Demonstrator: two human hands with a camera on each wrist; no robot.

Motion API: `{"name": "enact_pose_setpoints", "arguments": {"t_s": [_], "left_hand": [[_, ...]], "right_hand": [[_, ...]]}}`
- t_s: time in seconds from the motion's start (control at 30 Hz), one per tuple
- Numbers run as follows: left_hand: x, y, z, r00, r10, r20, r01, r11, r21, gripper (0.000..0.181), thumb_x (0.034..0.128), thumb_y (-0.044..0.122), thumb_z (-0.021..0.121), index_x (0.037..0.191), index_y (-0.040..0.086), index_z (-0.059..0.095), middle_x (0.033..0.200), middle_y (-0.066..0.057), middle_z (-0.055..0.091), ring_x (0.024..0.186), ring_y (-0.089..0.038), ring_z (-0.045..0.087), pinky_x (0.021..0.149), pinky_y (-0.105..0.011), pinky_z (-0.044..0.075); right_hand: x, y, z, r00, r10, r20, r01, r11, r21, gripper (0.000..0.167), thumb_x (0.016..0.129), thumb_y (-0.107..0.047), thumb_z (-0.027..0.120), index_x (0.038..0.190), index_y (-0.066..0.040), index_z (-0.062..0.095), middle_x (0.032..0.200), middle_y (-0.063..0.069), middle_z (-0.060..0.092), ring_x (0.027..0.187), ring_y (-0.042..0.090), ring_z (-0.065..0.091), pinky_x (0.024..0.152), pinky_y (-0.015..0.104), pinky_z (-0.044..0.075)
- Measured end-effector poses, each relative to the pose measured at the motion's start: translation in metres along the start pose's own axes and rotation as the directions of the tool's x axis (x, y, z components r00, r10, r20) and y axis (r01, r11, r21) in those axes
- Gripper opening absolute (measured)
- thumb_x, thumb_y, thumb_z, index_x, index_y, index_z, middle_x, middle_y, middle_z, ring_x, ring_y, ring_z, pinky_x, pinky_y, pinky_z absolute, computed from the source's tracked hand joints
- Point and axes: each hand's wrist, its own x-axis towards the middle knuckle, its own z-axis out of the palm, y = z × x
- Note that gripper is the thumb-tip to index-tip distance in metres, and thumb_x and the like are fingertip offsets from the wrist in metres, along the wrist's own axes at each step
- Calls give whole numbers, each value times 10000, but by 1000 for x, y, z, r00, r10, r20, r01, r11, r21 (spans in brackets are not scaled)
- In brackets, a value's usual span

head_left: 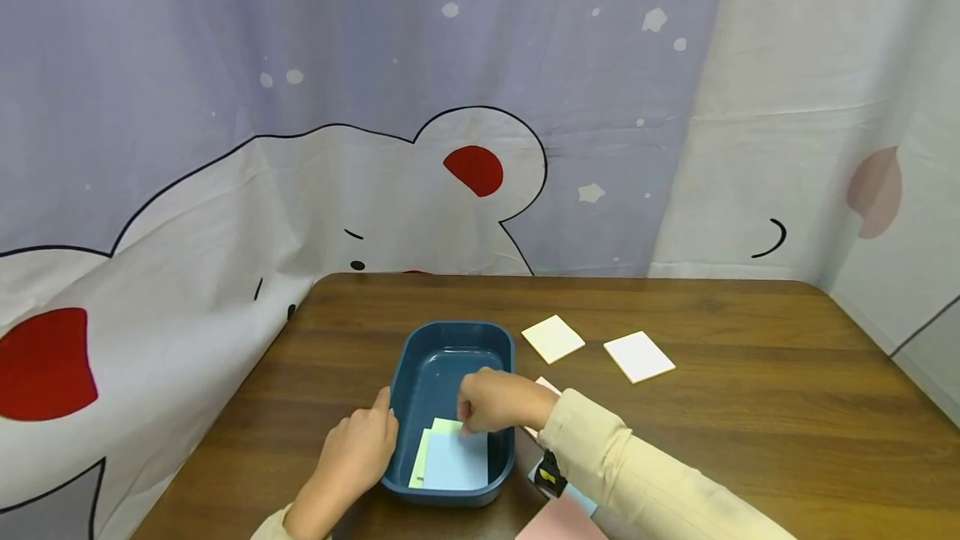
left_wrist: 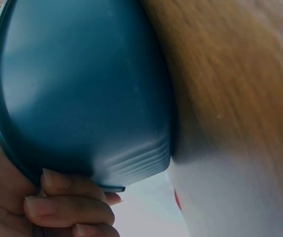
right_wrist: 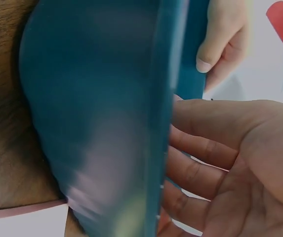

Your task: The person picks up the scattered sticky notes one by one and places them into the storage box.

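Note:
A dark blue plastic bin point(head_left: 453, 332) stands on the table. My left hand point(head_left: 362, 444) grips its left side, with fingers curled by the rim in the left wrist view. Inside the bin's near end, a light blue square sticky note pad point(head_left: 456, 463) lies over light green sticky notes point(head_left: 418, 463). My right hand point(head_left: 491, 401) reaches over the right rim and pinches the blue pad at its far edge. In the right wrist view, the bin wall point(right_wrist: 97, 98) hides the fingertips of that hand point(right_wrist: 245, 158).
On the wooden table point(head_left: 750, 407), a pale yellow pad point(head_left: 553, 338) and a white pad point(head_left: 639, 356) lie right of the bin. A pink pad point(head_left: 562, 521) and another blue pad point(head_left: 582, 500) lie near the front, partly under the right sleeve point(head_left: 645, 473). A printed curtain point(head_left: 585, 107) hangs behind.

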Motion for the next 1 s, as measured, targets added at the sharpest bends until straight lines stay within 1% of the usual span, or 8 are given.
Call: {"name": "enact_pose_setpoints", "arguments": {"t_s": [0.13,0.23,0.3,0.4,0.57,0.73,0.83,1.0], "left_hand": [[0,0,0,1000,5,1,-5,1000,-1,415,957,153,487,1306,-72,504,944,-233,701,693,-341,664,583,-487,495],[1,1,0,1000,11,2,-11,1000,0,416,955,147,488,1304,-79,503,931,-238,700,677,-332,661,566,-480,491],[1,1,-1,1000,7,5,-7,1000,-2,417,958,151,483,1307,-78,504,935,-237,701,673,-323,661,560,-470,491],[1,0,-1,1000,6,6,-6,1000,-3,421,962,152,474,1310,-84,503,919,-240,702,650,-313,655,533,-453,478],[2,-1,0,1000,-9,21,9,1000,-4,430,970,161,453,1323,-81,492,922,-236,704,650,-305,654,527,-439,470],[2,-1,-1,999,-18,33,18,1000,-3,432,968,162,456,1323,-81,493,929,-236,703,648,-300,650,527,-436,466],[2,0,-1,999,-18,35,18,1000,-5,432,965,160,459,1321,-82,495,933,-241,701,656,-311,652,533,-448,467],[1,0,-2,999,-16,34,17,1000,-5,432,963,158,460,1319,-84,495,938,-247,699,659,-313,655,538,-455,470]], "right_hand": [[-3,3,-4,999,-30,-19,31,999,27,83,832,-101,718,906,-75,746,862,-9,714,690,46,603,617,197,489],[-5,5,-8,998,-55,-39,56,998,14,94,837,-113,719,916,-72,747,883,-5,725,755,50,631,655,196,498],[-7,6,-10,997,-62,-50,63,998,12,96,840,-116,717,918,-67,747,885,0,726,771,61,642,657,197,502],[-11,8,-13,995,-72,-65,73,997,14,99,840,-109,715,920,-58,745,882,10,727,773,75,646,653,197,501],[-17,11,-15,994,-77,-82,78,997,14,100,836,-112,719,917,-60,743,871,10,724,772,85,643,641,202,493],[-24,16,-18,989,-80,-123,79,997,-9,93,830,-143,727,905,-93,749,854,-23,726,800,94,655,708,279,472],[-29,19,-22,984,-88,-154,87,996,-18,99,828,-150,729,906,-93,749,842,-22,727,783,94,653,707,295,470],[-37,28,-31,979,-70,-190,70,998,-9,72,828,-142,717,886,-106,740,804,-42,710,735,74,618,704,315,457]]}}
